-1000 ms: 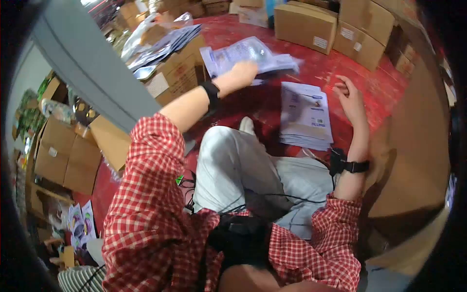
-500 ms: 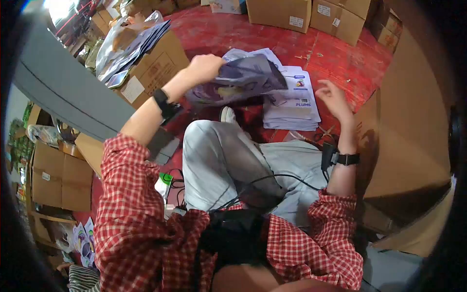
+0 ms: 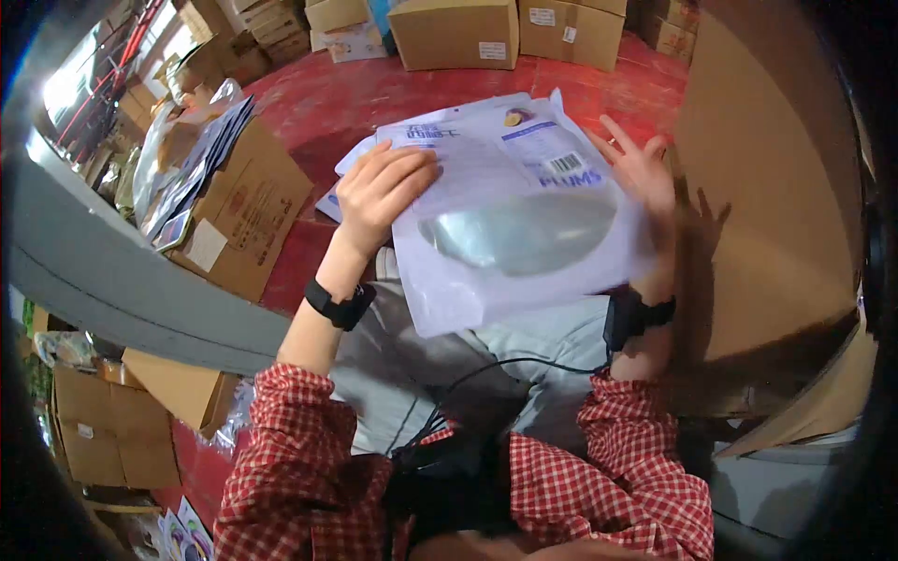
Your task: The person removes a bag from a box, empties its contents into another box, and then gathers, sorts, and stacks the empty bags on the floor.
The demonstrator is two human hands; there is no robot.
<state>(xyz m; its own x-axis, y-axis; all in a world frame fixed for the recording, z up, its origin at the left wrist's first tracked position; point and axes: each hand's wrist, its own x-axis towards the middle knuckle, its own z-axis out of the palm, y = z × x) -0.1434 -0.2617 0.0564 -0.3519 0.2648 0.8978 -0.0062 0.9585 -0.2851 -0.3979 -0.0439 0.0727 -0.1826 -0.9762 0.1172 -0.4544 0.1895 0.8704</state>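
Note:
White and purple printed bags [image 3: 449,294] marked PLUMS, with a clear oval window on the top one, are lifted above my lap. My left hand [image 3: 385,187] grips their upper left edge, its fingers lying over the front and its thumb out of sight. At the right edge of the bags is my right hand [image 3: 641,173], fingers spread apart, with its lower part blurred beside the bags. More bag edges show behind the upper left of the lifted ones.
An open cardboard box [image 3: 776,206] rises close to my right arm. On the left, another carton [image 3: 248,210] bears flat bags, beside a grey curved beam [image 3: 140,290]. Cartons [image 3: 454,35] line the far red floor [image 3: 309,93]. A black cable crosses my lap.
The PLUMS bags have risen from the floor to in front of me, in my left hand. The dark bag previously held is no longer visible. The view has turned right.

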